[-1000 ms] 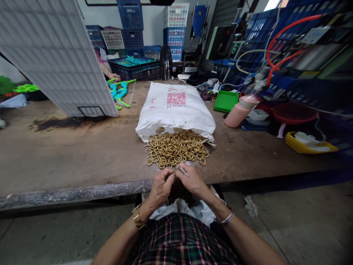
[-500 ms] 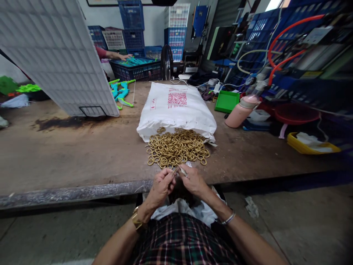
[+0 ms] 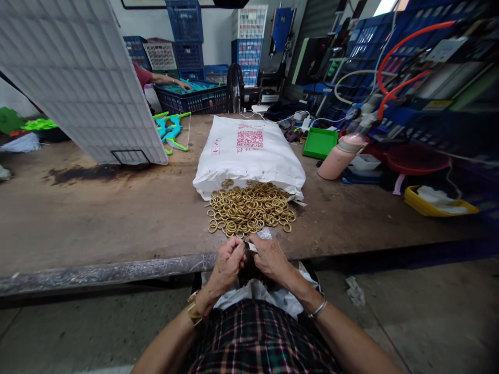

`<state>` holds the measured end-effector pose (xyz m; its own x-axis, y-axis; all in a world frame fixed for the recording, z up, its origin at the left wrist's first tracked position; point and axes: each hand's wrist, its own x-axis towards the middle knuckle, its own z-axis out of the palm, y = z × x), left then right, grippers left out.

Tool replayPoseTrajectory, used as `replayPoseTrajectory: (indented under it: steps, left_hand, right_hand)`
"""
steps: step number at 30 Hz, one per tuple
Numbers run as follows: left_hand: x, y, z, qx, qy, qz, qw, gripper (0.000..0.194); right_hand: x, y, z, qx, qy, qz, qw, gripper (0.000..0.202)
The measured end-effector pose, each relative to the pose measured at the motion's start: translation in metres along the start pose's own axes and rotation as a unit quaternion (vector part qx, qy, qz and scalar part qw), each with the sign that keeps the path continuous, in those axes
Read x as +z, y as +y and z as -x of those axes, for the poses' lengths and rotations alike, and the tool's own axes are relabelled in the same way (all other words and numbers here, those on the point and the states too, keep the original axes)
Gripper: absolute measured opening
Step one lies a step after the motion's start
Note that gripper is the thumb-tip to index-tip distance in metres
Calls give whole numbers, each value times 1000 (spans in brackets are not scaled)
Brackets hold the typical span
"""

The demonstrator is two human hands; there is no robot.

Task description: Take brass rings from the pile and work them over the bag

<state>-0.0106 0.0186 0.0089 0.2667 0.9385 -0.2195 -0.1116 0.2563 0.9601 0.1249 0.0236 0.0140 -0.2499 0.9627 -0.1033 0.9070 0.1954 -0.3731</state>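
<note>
My left hand point(image 3: 230, 259) is closed in a pinch at the table's front edge. Its fingertips grip what looks like one of the gold-coloured rings, largely hidden by the fingers. Close beside it, my right hand point(image 3: 271, 259) is closed on a small knife-like tool point(image 3: 252, 247), pale with a dark end that reaches the left fingertips. Just beyond both hands lies a heap of gold-coloured rings point(image 3: 251, 208), spilling from the mouth of a white woven sack point(image 3: 249, 148) with red print.
A tilted white plastic panel point(image 3: 89, 88) stands at left, beside blue-green toy bows point(image 3: 171, 130). To the right are a green tray point(image 3: 320, 142), a pink bottle point(image 3: 339, 158) and a yellow basin point(image 3: 436, 205). Behind, a co-worker's arm point(image 3: 167, 79) reaches over a dark crate point(image 3: 195, 101).
The pale tool has turned and now lies across the gap between my hands, against the left fingertips. My right hand has shifted slightly left. The co-worker's hand has moved a little.
</note>
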Motion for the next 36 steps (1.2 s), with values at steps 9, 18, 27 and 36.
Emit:
replayPoseTrajectory:
  steps: [9, 18, 27, 36]
  left_hand:
    - [5, 6, 16, -78, -97, 106, 987, 33]
    - [-1, -6, 4, -97, -52, 234, 966, 23]
    - [-8, -12, 4, -152, -53, 323, 933, 20]
    - [-8, -15, 0, -138, -31, 280, 950, 27]
  right_hand:
    - [2, 34, -13, 134, 59, 48, 988, 21]
    - [4, 41, -33, 208, 113, 26, 971, 22]
    - [1, 36, -42, 235, 78, 71, 966, 21]
    - [2, 44, -32, 178, 125, 34, 976, 17]
